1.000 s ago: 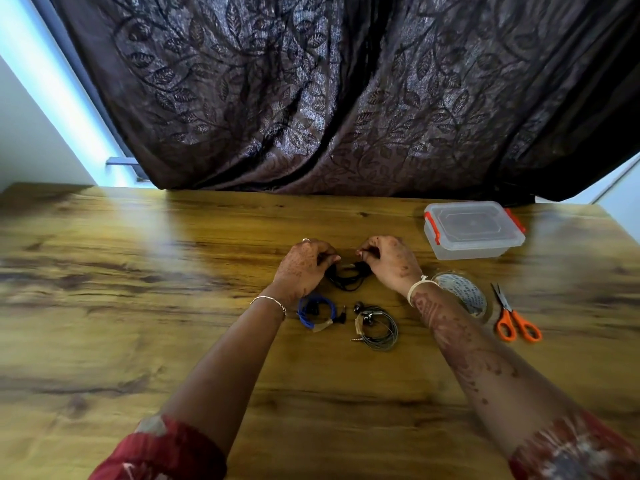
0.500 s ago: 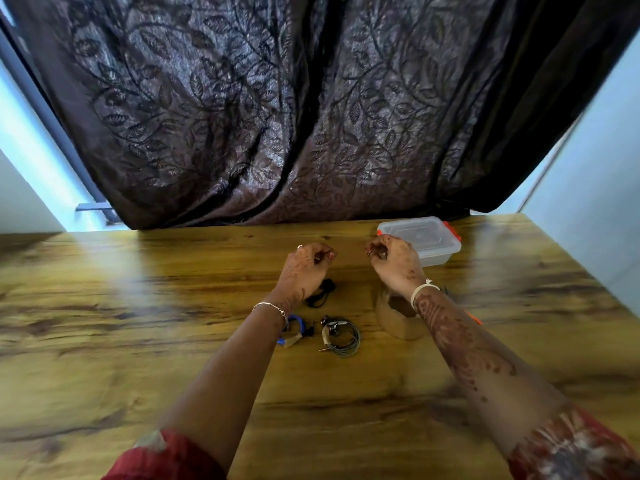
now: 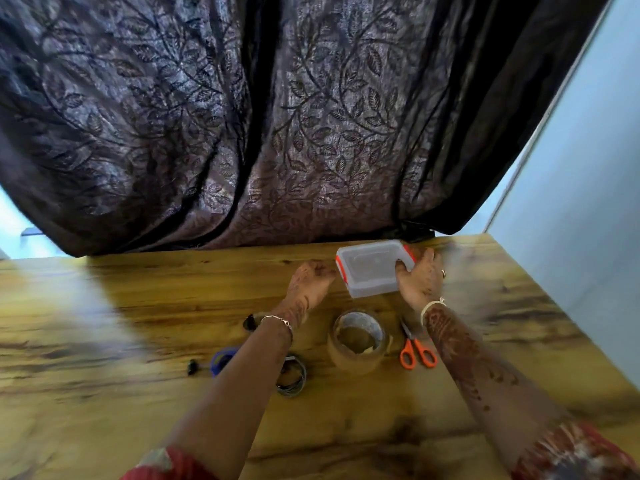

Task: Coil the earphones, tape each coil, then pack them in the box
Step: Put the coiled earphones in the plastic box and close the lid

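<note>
The lidded box (image 3: pixel 374 268) lies long axis left-to-right at centre right, right hand (image 3: pixel 420 278) gripping its right end, left hand (image 3: pixel 311 280) curled by the left end (grip and contents unclear).

Box (image 3: pixel 372 271) behind tape (image 3: pixel 358 339), scissors (image 3: pixel 415 348) right.
</note>
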